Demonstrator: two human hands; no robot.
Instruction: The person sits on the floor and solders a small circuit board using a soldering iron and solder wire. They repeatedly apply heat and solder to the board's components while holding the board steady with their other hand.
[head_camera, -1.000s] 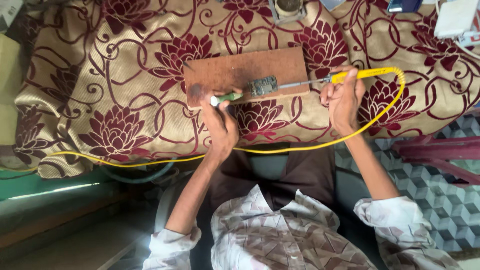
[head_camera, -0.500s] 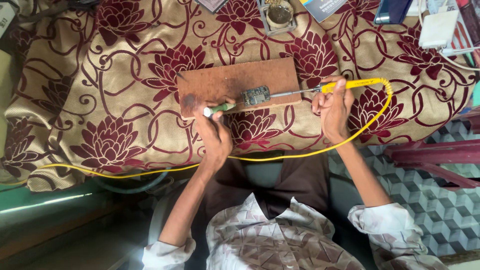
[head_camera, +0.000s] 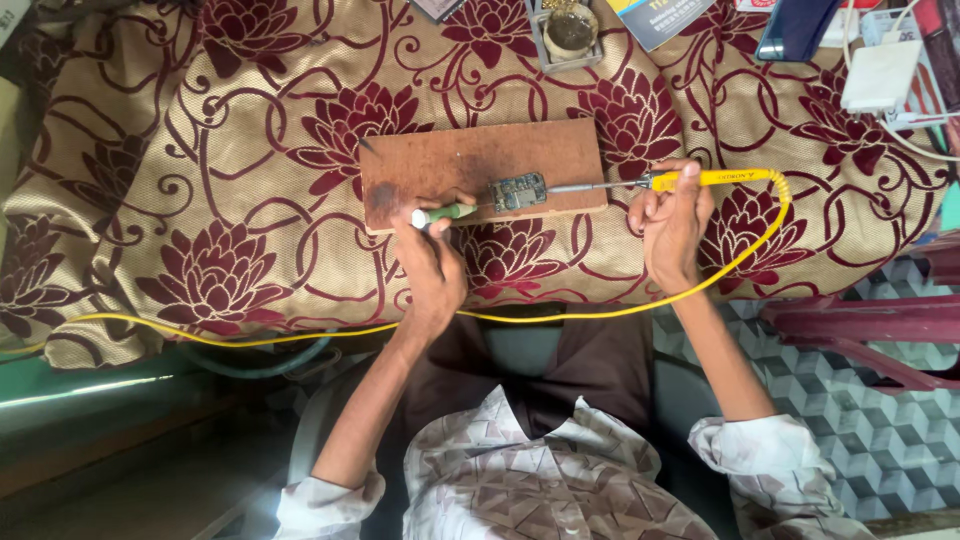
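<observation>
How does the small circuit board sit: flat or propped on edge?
Flat: the circuit board lies face up on the wooden board.

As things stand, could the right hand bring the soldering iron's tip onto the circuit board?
Probably yes. The right hand holds the yellow soldering iron, whose tip already lies at the edge of the circuit board. Nothing lies between; the left hand with its green-handled tool comes from the other side.

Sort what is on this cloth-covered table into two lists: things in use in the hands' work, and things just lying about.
In use:
left hand holding green-handled tool
right hand holding yellow soldering iron
small circuit board
wooden board

Lying about:
small round tin
white box
blue case
booklet
</observation>
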